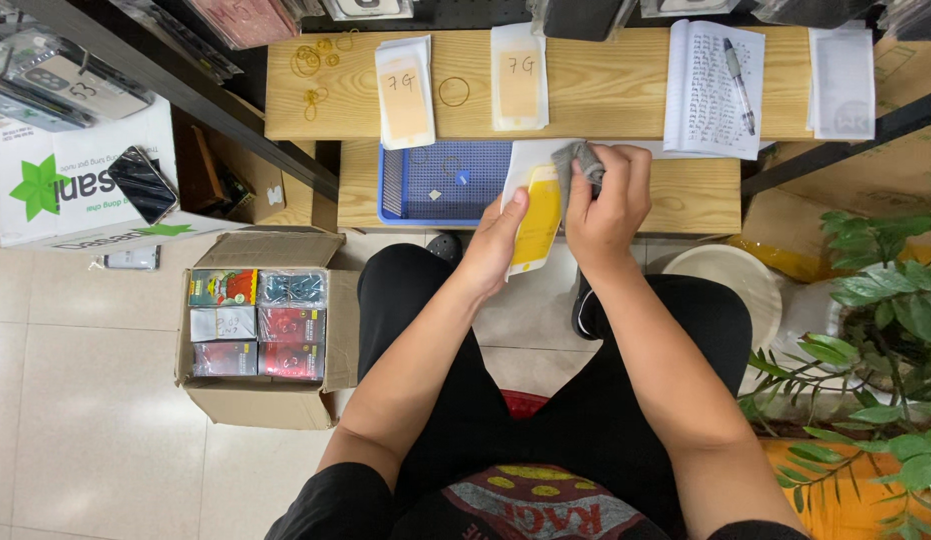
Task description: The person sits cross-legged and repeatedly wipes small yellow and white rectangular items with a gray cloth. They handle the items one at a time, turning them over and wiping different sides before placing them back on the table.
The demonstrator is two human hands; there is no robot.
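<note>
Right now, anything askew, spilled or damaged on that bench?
Nothing damaged or spilled. Only loose clutter: rubber bands lie scattered at the wooden shelf's left end, one more between the two paper stacks. The left hand steadies a yellow-backed sheet while the right hand presses a grey cloth on it.

Both forearms reach fwd; left hand pinching (thumb up), right hand curled in a fist.

The grey cloth is mostly hidden inside the right hand's grip.
</note>
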